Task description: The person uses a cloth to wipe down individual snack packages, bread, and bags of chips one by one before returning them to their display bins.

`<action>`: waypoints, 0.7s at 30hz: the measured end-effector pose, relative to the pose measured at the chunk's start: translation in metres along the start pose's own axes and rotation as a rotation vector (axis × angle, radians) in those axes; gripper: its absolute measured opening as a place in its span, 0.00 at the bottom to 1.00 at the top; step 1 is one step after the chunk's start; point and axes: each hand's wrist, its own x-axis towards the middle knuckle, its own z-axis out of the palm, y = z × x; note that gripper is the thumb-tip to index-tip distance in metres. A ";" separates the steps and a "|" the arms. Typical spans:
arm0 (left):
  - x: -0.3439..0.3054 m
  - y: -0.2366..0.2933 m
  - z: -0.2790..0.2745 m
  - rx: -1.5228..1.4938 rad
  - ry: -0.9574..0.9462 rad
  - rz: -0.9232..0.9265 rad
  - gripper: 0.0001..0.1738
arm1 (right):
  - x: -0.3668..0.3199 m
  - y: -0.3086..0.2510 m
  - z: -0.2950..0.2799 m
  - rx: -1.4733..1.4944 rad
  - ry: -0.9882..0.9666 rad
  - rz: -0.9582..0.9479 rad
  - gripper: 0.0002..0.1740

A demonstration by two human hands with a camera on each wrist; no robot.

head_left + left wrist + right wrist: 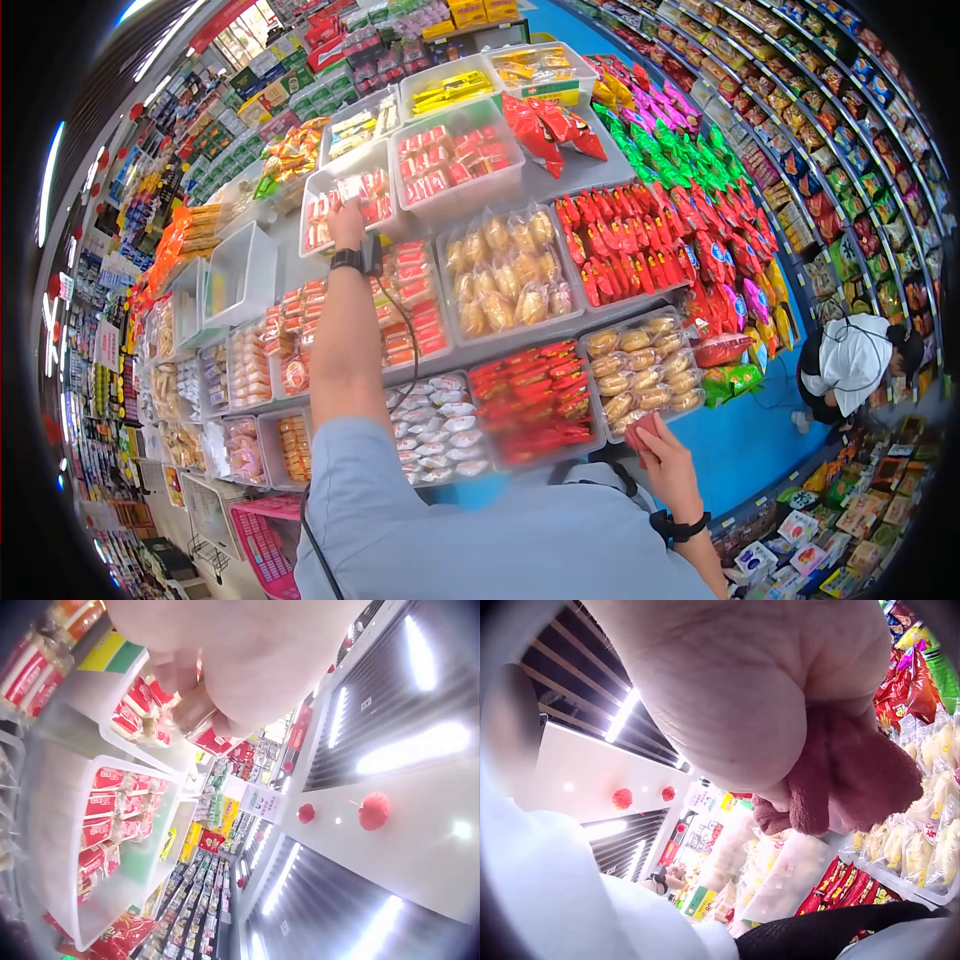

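Note:
My left hand (pixel 347 228) is over a white plastic bin (pixel 312 184) of red-and-white wrapped snack packets (pixel 372 186). In the left wrist view, that hand (pixel 262 652) fills the top, its fingers bent down by red-and-white packets (pixel 137 701) at the bin's rim; I cannot tell whether they grip one. Low in front of my body, my right hand (pixel 672 470) grips a folded dark red cloth (pixel 640 430). The right wrist view shows the fuzzy cloth (pixel 855 776) bunched under the fingers and thumb of the right hand (pixel 735 697).
A neighbouring bin (pixel 456 205) holds more red-and-white packets. Nearer are trays of wrapped bread (pixel 503 270), red packets (pixel 532 400) and white packets (pixel 437 425). An unfilled white bin (pixel 240 275) stands left. A person in white (pixel 850 362) is at the right beside shelves.

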 end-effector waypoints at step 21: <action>-0.370 0.014 -0.001 -0.068 -0.538 -0.057 0.23 | 0.044 0.016 0.015 1.476 -0.068 0.446 0.30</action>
